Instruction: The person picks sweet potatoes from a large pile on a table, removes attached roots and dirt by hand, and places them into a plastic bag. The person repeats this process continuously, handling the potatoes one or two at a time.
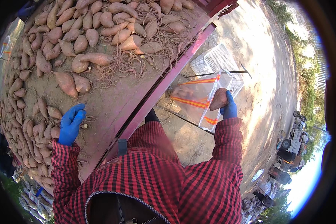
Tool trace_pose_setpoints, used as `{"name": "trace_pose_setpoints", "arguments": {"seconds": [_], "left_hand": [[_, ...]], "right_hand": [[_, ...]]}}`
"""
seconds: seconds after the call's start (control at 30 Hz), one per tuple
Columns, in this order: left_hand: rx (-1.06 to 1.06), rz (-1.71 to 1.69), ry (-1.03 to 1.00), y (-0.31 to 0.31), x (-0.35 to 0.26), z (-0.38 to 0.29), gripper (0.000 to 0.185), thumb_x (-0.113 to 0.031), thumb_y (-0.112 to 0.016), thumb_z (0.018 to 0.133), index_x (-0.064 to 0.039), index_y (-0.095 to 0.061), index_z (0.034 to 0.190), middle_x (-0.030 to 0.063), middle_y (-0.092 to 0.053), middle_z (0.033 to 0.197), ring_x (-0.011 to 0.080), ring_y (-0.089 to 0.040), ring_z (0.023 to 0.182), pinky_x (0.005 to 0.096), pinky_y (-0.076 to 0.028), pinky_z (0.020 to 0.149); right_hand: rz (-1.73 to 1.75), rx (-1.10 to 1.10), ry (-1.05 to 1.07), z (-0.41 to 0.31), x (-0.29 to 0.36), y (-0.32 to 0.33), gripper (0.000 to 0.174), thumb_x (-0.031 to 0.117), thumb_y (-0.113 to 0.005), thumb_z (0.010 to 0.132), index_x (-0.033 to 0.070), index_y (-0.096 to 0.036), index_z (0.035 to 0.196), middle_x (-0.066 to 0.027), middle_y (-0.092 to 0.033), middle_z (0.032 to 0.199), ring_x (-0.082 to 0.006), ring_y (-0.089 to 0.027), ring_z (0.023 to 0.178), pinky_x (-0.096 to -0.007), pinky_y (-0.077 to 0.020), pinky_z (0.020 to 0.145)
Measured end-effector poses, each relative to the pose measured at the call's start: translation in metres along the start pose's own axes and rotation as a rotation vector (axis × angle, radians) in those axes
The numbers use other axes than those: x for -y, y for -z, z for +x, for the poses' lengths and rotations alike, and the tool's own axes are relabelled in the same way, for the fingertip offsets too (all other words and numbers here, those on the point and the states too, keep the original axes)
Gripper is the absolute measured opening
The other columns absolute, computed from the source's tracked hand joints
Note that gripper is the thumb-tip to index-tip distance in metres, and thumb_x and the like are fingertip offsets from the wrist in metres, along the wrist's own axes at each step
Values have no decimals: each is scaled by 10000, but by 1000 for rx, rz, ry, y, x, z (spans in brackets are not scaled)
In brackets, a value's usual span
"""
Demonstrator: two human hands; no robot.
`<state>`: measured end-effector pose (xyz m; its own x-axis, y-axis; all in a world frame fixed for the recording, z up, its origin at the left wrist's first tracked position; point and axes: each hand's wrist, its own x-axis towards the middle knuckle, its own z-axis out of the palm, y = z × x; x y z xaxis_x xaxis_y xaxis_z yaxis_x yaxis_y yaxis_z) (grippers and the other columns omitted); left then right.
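My right hand (229,107), in a blue glove, grips a large reddish sweet potato (219,99) over the mouth of a clear plastic bag with orange stripes (196,98). The bag hangs on a dark metal frame (182,119), with some sweet potatoes visible inside it. My left hand (72,123), also blue-gloved, is above the soil-covered truck bed (109,112), close to small sweet potatoes (54,112). Its thumb and fingers are bent close together; whether they hold something is unclear. Many sweet potatoes (92,37) and tangled thin roots (117,67) lie across the bed.
A pinkish-red metal edge (168,75) runs diagonally between the bed and the ground. Beyond the bag is a white perforated plastic crate (212,58). People are at the far left rim, and a vehicle (295,137) stands far off at right.
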<state>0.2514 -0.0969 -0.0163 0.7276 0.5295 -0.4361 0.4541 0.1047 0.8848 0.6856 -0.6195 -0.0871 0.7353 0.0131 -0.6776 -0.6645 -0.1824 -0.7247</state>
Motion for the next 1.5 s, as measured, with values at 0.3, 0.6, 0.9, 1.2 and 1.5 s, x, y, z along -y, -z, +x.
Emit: {"name": "trace_pose_setpoints", "arguments": {"seconds": [0.3, 0.6, 0.9, 1.2, 1.5], "left_hand": [[-88, 63, 18, -5, 1, 2, 325, -168, -618, 1013, 9, -639, 1285, 56, -673, 1108, 121, -603, 978, 289, -502, 885], [-394, -223, 26, -11, 28, -2, 387, -202, -629, 1014, 0, -588, 1342, 65, -668, 1119, 111, -597, 970, 286, -510, 852], [-782, 92, -31, 20, 42, 72, 833, -439, -753, 880, 3, -417, 1501, 256, -581, 1347, 344, -632, 1145, 432, -520, 960], [-798, -47, 61, 31, 39, 111, 1005, -422, -818, 819, 42, -307, 1549, 221, -505, 1479, 310, -519, 1346, 395, -431, 1104], [30, -1429, -397, 14, -14, 19, 942, -472, -741, 881, -30, -278, 1572, 224, -478, 1497, 412, -498, 1347, 591, -363, 1160]], "right_hand": [[-378, -128, 168, -10, 19, -60, 424, 375, -685, 942, 12, -670, 1162, -130, -707, 836, -169, -599, 499, -285, -447, 426], [-604, 853, 1146, -141, 27, -398, 335, 184, -684, 933, 59, -681, 1244, -59, -708, 956, -185, -661, 802, -320, -512, 700], [-1804, 781, 1614, -150, 23, -593, 826, 345, -803, 755, 195, -456, 1490, -53, -475, 1480, -271, -475, 1336, -455, -433, 1007], [-31, 1252, 511, -143, 53, -568, 670, 418, -687, 940, 32, -477, 1446, -236, -599, 1349, -352, -626, 1195, -445, -530, 990], [527, 1527, -566, -157, 59, -530, 923, 747, -483, 903, 42, -441, 1497, -205, -684, 1173, -289, -679, 853, -448, -552, 794]]}}
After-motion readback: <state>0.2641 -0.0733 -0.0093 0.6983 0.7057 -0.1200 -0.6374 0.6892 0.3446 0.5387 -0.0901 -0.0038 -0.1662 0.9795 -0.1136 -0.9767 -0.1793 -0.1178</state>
